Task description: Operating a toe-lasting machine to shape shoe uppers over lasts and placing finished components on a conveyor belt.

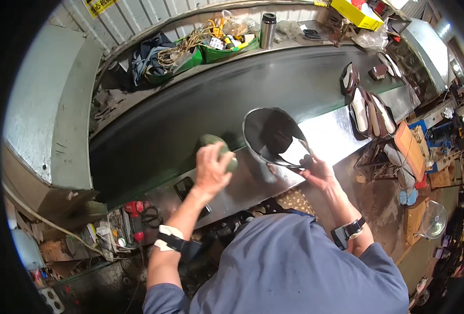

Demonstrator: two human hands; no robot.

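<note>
My left hand (212, 170) is closed round a dark green, rounded object (209, 140), slightly blurred, whose kind I cannot make out. It is over the near edge of a dark green conveyor belt (159, 141). My right hand (320, 171) grips the near rim of a black, round, basin-like container (258, 128), tilted so that its dark inside shows. A white patch (295, 152) appears in the container near that hand; whether it is a sheet or something else I cannot tell. Below my left hand, a black phone-like slab (184, 187) lies on the metal ledge, partly hidden by my forearm.
Several dark red shoes (361, 112) stand at the belt's right end. Along the far shelf are green bins (190, 61) of cords and tools, a steel flask (267, 32) and a yellow box (357, 14). A grey metal housing (49, 104) rises at left; a fan (434, 220) stands at right.
</note>
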